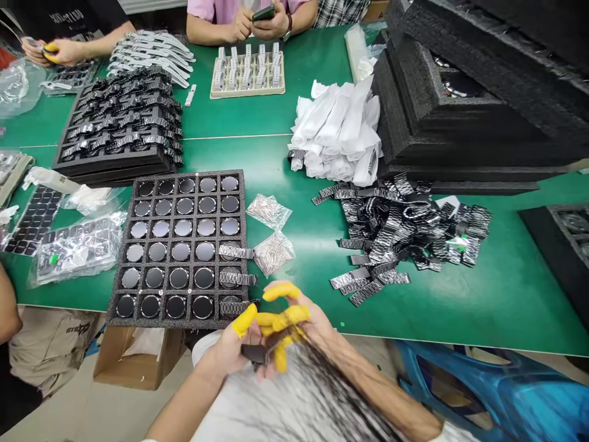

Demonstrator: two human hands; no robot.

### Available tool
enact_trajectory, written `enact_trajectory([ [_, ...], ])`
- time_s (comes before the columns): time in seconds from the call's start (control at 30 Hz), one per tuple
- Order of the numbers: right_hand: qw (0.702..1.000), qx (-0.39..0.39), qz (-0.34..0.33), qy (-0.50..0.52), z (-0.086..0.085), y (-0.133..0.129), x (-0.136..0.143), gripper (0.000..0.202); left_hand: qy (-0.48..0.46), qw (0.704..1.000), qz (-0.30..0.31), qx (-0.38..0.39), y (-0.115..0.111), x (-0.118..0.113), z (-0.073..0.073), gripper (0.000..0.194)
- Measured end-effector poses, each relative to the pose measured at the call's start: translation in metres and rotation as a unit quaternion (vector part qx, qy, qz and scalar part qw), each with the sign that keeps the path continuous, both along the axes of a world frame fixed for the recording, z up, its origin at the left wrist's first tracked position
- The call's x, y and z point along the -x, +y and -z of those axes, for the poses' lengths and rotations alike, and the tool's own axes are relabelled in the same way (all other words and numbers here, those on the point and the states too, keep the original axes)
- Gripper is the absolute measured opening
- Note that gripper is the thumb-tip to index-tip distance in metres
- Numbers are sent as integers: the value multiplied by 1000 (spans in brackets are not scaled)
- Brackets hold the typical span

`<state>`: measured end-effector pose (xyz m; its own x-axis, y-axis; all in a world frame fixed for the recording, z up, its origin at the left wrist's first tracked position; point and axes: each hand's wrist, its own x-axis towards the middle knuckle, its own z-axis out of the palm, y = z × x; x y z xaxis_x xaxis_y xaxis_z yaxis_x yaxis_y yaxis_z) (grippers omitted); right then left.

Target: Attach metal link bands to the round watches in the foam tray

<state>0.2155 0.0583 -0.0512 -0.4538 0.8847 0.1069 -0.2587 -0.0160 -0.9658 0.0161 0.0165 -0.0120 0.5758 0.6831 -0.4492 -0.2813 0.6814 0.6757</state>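
My left hand (232,350) is closed around a black watch strap (254,353), low in front of my body at the table's near edge. My right hand (299,313) meets it there, its yellow-covered fingers bent and pinching at the same piece. Strands of hair and the fingers hide much of what lies between the hands. Just beyond them is a black foam tray (177,323) with rows of round watch faces. Black link straps (238,278) lie across several watches in its right column. Two small bags of metal pins (273,253) rest beside the tray.
A heap of black link straps (386,233) lies to the right, below white-wrapped straps (338,132). Black foam trays (460,147) are stacked at the far right. Strap-laden trays (124,123) stand back left. Across the table a person holds a phone (264,13).
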Motion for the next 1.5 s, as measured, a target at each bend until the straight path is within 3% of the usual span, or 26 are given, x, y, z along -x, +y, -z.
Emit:
enact_trajectory([
  [0.07,998,-37,-11,52,-12,0,-6,23,137,976,25,-169,23,11,-9,72],
  [0.13,992,-27,-4,123,-24,-1,-10,20,248,937,-7,-247,58,25,-14,44],
  [0.17,988,-3,5,156,-29,-2,-11,18,383,862,-28,-331,78,31,-15,40],
  [0.2,983,29,20,182,-33,-2,-11,15,503,772,-11,-389,98,37,-15,40],
  [0.27,971,92,59,212,-38,-1,-12,12,677,598,65,-424,136,46,-11,39],
  [0.33,962,133,95,220,-41,1,-12,14,716,545,102,-424,164,49,-7,35],
  [0.37,957,146,107,226,-41,2,-13,17,719,538,115,-424,173,49,-6,32],
  [0.57,938,234,153,204,-38,-3,-14,34,704,539,135,-442,191,47,-1,14],
  [0.77,928,292,99,207,-25,-7,-9,40,679,604,57,-414,187,60,3,14],
  [0.83,924,315,79,200,-19,-8,-4,41,603,704,-10,-374,166,53,2,15],
  [0.9,922,337,55,182,-15,-8,4,43,414,860,-105,-278,134,39,1,20],
  [0.93,922,345,43,172,-14,-8,8,45,326,909,-121,-229,116,31,1,25],
  [0.97,922,353,32,160,-14,-7,12,46,286,928,-123,-203,98,24,0,26],
  [1.0,922,358,21,146,-14,-6,16,47,285,929,-114,-206,81,17,0,23],
  [1.07,924,364,-5,119,-16,-4,23,48,336,900,-65,-269,53,11,0,18],
  [1.17,925,367,-45,86,-19,-2,30,50,403,820,-3,-406,31,14,1,45],
  [1.27,923,373,-71,64,-20,-3,35,51,431,761,2,-484,25,23,2,64],
  [1.33,922,374,-83,55,-21,-5,37,50,437,748,0,-499,23,25,2,71],
  [1.5,923,375,-79,43,-22,-7,37,50,421,755,8,-502,20,27,2,77],
])
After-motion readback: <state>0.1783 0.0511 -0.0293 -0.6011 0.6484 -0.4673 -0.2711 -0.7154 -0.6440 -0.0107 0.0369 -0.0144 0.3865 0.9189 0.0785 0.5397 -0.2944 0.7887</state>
